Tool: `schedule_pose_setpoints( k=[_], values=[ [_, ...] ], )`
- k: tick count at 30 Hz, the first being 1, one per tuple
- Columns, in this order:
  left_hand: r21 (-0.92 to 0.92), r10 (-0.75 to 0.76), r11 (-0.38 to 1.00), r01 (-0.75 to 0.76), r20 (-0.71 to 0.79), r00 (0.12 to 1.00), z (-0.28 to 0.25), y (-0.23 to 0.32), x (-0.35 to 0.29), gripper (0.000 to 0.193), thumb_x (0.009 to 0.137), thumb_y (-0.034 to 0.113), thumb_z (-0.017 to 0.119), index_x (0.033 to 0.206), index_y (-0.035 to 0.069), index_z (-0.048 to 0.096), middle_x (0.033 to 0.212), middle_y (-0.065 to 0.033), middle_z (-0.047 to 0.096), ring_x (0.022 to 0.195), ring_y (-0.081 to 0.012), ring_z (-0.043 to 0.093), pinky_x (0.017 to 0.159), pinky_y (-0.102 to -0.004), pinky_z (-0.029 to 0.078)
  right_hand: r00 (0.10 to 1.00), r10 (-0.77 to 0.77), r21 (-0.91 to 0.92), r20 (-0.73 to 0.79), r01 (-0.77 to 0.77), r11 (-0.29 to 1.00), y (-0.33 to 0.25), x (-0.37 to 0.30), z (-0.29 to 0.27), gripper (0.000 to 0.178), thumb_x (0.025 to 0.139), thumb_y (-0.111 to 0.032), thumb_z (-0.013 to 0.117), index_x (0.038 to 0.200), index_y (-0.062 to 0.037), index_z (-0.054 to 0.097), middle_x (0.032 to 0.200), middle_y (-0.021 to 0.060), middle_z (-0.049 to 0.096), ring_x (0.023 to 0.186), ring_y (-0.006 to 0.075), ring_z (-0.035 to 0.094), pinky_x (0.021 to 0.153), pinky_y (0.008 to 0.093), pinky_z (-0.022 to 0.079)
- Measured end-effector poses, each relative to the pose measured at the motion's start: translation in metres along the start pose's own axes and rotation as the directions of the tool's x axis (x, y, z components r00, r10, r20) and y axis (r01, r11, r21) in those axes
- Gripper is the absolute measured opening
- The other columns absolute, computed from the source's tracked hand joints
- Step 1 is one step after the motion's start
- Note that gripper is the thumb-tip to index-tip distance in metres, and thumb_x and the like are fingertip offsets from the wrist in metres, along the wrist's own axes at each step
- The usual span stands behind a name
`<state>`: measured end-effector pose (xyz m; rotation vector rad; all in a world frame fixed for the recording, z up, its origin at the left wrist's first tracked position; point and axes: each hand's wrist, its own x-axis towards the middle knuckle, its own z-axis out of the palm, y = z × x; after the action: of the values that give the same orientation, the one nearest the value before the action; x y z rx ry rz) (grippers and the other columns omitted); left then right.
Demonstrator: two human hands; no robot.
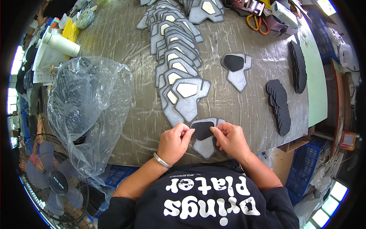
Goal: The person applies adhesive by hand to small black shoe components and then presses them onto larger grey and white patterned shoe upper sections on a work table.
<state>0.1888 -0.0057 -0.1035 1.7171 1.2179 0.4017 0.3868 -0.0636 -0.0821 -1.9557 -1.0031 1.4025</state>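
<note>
Close in front of me, a black pentagon-like patch [203,131] lies over the upper part of a grey, dark-edged shaped piece [205,148]. My left hand [173,143] pinches the patch's left edge between thumb and forefinger. At its right edge my right hand [231,140] pinches it the same way, its other fingers curled by the grey piece. Another grey piece [237,79], bearing a black patch, lies apart to the right. A long overlapping row of grey pieces [187,106] with white patch areas runs away from my hands.
Two fanned stacks of black patches [280,108] [298,66] lie at the right. A clear plastic bag [89,103] with dark contents sits left. Orange-handled scissors [258,23], a phone [249,5] and a white bottle [61,44] stand farther back. A fan [55,181] is lower left.
</note>
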Motion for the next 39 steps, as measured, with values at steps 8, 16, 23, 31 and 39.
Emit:
schedule_pose_setpoints(
  k=[8, 16, 23, 31, 39],
  values=[
    [0.083, 0.046, 0.996, -0.041, -0.064, 0.997, 0.006, 0.001, -0.001, 0.019, 0.090, 0.022, 0.066, 0.082, 0.007, 0.057, 0.061, -0.0096, 0.062, 0.055, -0.0295, 0.063, 0.051, -0.0392, 0.047, 0.994, -0.073, -0.074, -0.078, 0.067, 0.995, 0.010, 0.003, 0.006, 0.027, 0.092, -0.021, 0.068, 0.080, 0.0035, 0.065, 0.053, 0.0038, 0.059, 0.044, 0.0073, 0.053, 0.040, 0.0245, 0.041],
    [0.280, 0.046, 0.960, -0.019, -0.091, 0.995, 0.008, -0.002, -0.009, 0.021, 0.089, 0.025, 0.068, 0.094, 0.007, 0.057, 0.073, -0.0086, 0.064, 0.061, -0.0295, 0.063, 0.054, -0.0390, 0.048, 0.907, -0.328, -0.390, -0.264, 0.210, 0.897, 0.018, -0.003, 0.016, 0.029, 0.085, -0.023, 0.075, 0.070, -0.0015, 0.061, 0.049, 0.0104, 0.055, 0.042, 0.0269, 0.054, 0.045, 0.0355, 0.043],
    [0.578, 0.571, 0.627, -0.523, 0.116, 0.812, 0.014, -0.006, -0.029, 0.047, 0.081, 0.025, 0.072, 0.124, 0.007, 0.063, 0.139, -0.0071, 0.054, 0.128, -0.0223, 0.048, 0.103, -0.0407, 0.036, 0.675, -0.671, -0.574, -0.308, 0.430, 0.697, 0.014, -0.017, 0.017, 0.015, 0.084, -0.016, 0.073, 0.080, -0.0078, 0.061, 0.073, 0.0069, 0.061, 0.059, 0.0254, 0.060, 0.050, 0.0340, 0.047],
    [0.555, 0.539, 0.637, -0.536, 0.177, 0.823, 0.016, -0.013, -0.026, 0.052, 0.083, 0.027, 0.067, 0.130, 0.006, 0.058, 0.141, -0.0138, 0.050, 0.131, -0.0265, 0.045, 0.105, -0.0414, 0.035, 0.679, -0.684, -0.618, 0.265, 0.665, 0.420, 0.016, -0.003, 0.014, 0.068, 0.086, -0.042, 0.066, 0.140, -0.0060, 0.046, 0.145, 0.0125, 0.047, 0.136, 0.0277, 0.042, 0.114, 0.0501, 0.026],
    [0.604, 0.525, 0.603, -0.522, 0.193, 0.829, 0.015, -0.006, -0.025, 0.050, 0.087, 0.033, 0.062, 0.131, 0.009, 0.057, 0.144, -0.0107, 0.047, 0.130, -0.0230, 0.045, 0.104, -0.0405, 0.035, 0.760, -0.560, -0.724, 0.330, 0.585, 0.367, 0.018, 0.009, 0.004, 0.084, 0.085, -0.065, 0.052, 0.147, -0.0100, 0.038, 0.156, 0.0089, 0.032, 0.144, 0.0256, 0.028, 0.117, 0.0525, 0.016]
  ],
)
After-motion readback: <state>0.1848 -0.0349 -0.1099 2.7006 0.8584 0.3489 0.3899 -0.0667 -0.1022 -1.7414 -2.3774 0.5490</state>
